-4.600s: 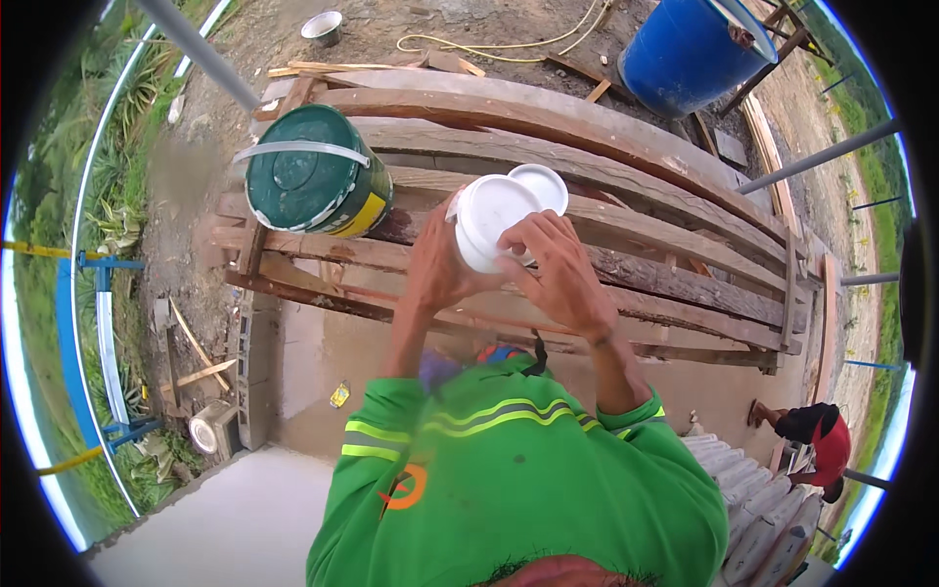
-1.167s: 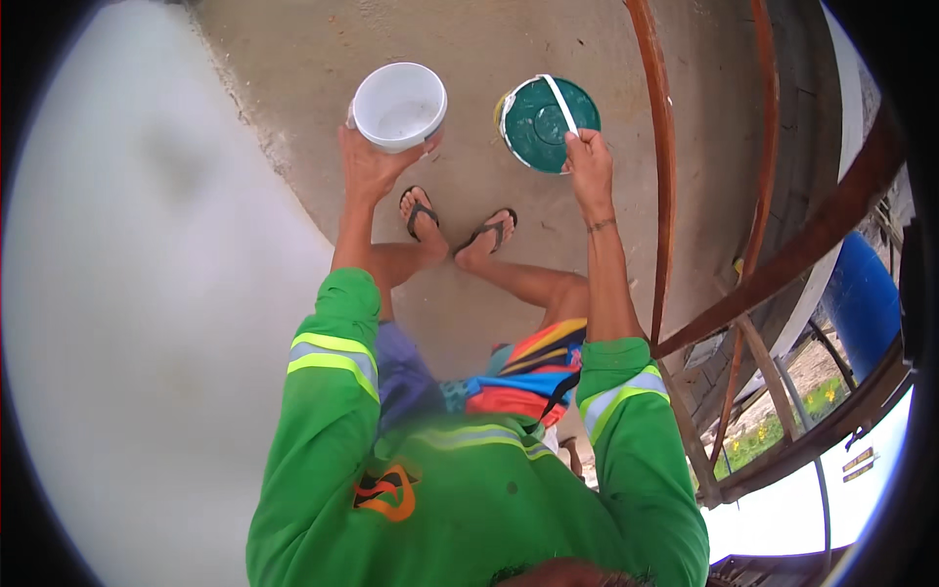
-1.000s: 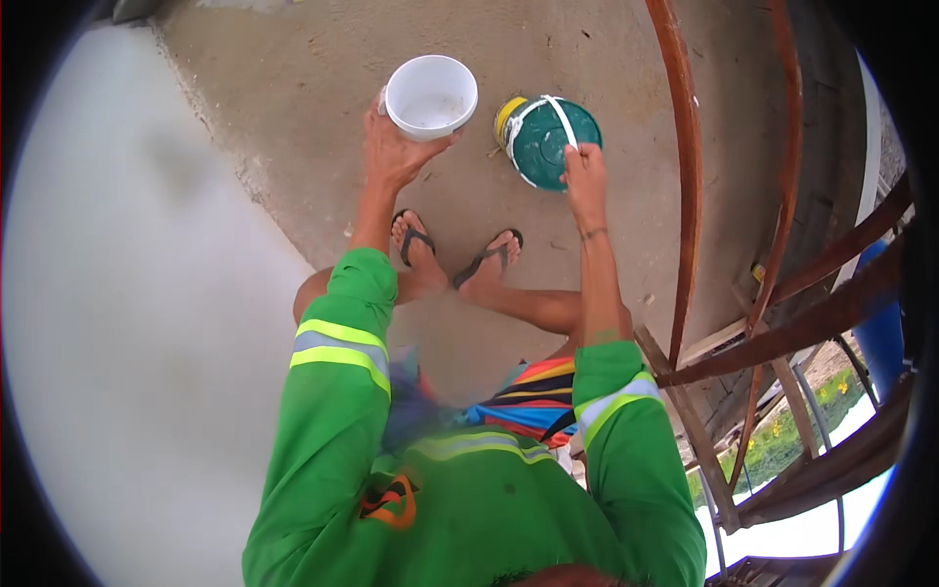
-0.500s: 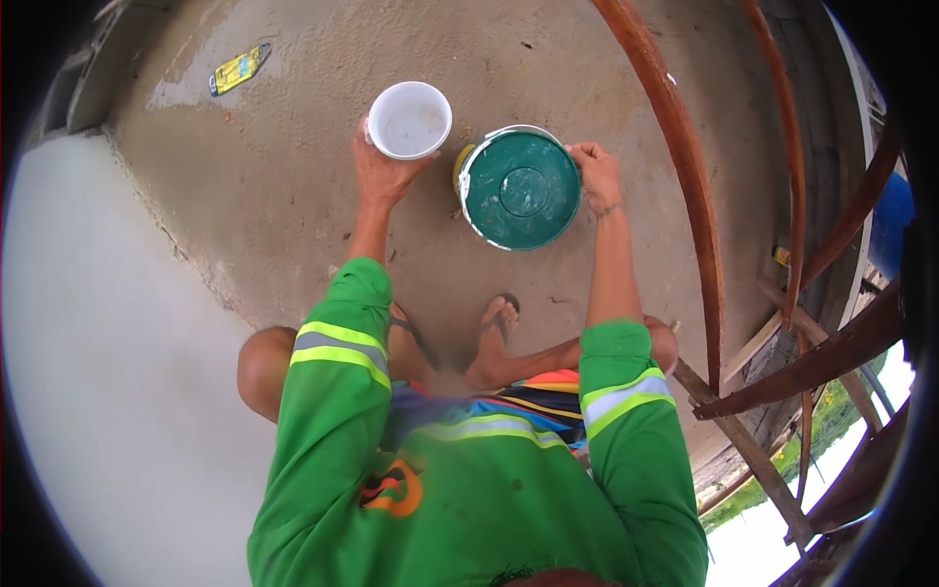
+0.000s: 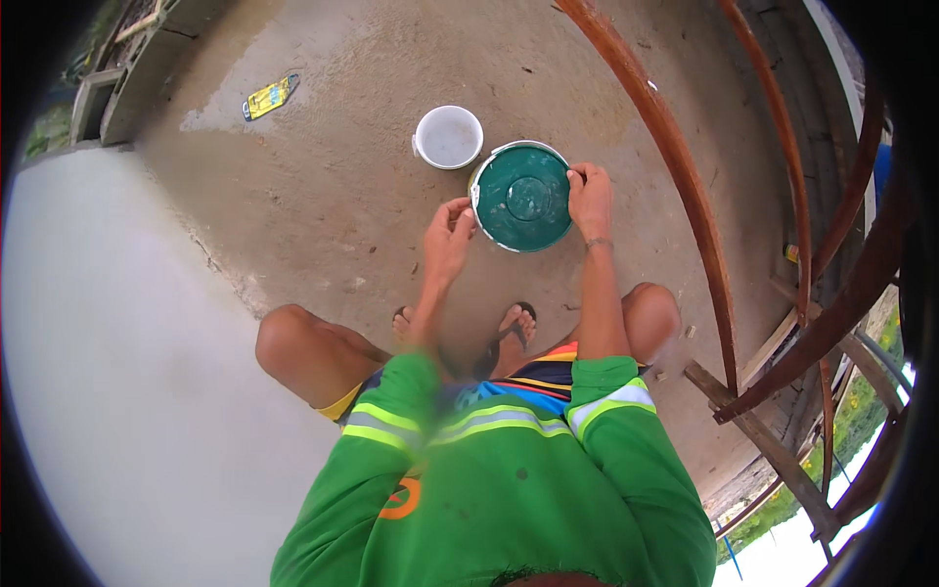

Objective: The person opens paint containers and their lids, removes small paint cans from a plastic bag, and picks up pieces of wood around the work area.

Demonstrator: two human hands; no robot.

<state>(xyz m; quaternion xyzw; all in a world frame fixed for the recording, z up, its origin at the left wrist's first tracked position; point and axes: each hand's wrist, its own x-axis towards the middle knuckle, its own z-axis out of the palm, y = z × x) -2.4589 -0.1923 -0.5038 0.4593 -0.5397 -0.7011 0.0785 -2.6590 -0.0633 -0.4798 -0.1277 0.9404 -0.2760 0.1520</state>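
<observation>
A bucket with a dark green lid stands on the floor in front of me. Pale smears mark the lid, and a white handle runs around its left and far edge. My right hand grips the lid's right rim, fingers bent over the edge. At the lid's left side is my left hand, its fingertips close to the rim and slightly apart; whether they touch it is hard to tell. Beyond that hand sits a small white bucket, open at the top, with a greyish inside. Most of the large bucket's wall is hidden below its lid.
A yellow packet lies by a wet patch, far left. Brown curved bars rise along the right side. To the left is a white surface bordering the rough floor. My sandalled feet are near the bucket.
My left hand has let go of the small white bucket, which now stands on the floor, and has moved to the green lid's left side. My right hand stays on the lid's rim.
</observation>
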